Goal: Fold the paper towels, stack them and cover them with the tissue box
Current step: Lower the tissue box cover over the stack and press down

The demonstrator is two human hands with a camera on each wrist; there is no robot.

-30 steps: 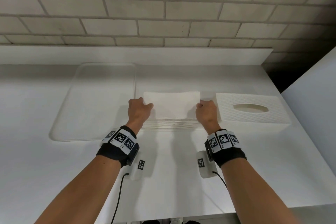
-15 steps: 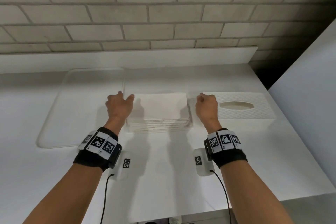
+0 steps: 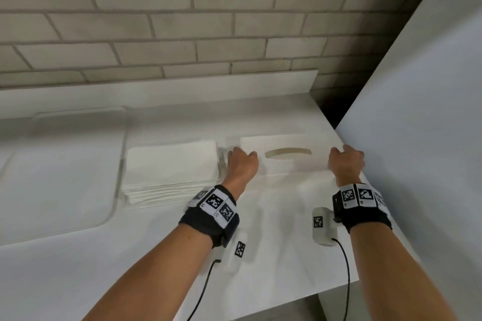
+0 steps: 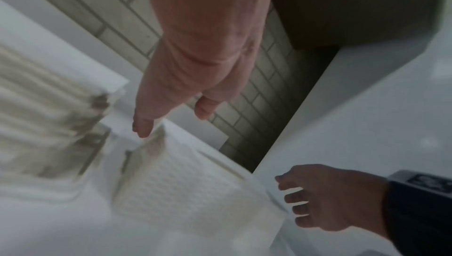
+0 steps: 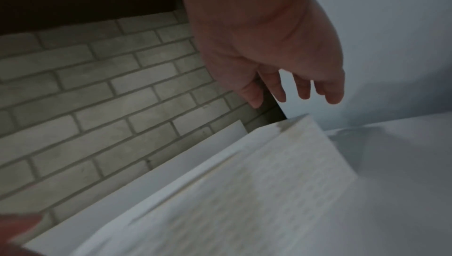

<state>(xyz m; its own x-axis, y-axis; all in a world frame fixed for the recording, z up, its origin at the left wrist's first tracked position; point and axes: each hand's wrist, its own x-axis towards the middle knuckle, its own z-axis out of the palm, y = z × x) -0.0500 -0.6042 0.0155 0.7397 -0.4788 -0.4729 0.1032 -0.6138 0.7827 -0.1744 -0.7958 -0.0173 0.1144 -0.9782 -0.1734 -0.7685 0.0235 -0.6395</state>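
Under the box point(image 3: 281, 168), a wide white counter point(image 3: 260, 255)

Far to the left of the box, past the stack, a flat clear tray point(image 3: 52, 190)

Just left of the box, nearly touching it, the stack point(image 3: 169, 164) of folded towels, looks done and neat

Box itself flat on the counter, slot up, long side running left to right, so one short end for each hand

At the box's left end, the left hand point(image 3: 241, 164), fingers loose and a bit bent, thumb tip right by the corner; too blurry to tell if touching

At the box's right end, the right hand point(image 3: 345, 164), fingers loose and spread, hanging just over the corner, holding nothing

Both hands about as near as each other

Likely next: grab both ends, lift, slide left and set down over the stack, with care not to knock the top towels
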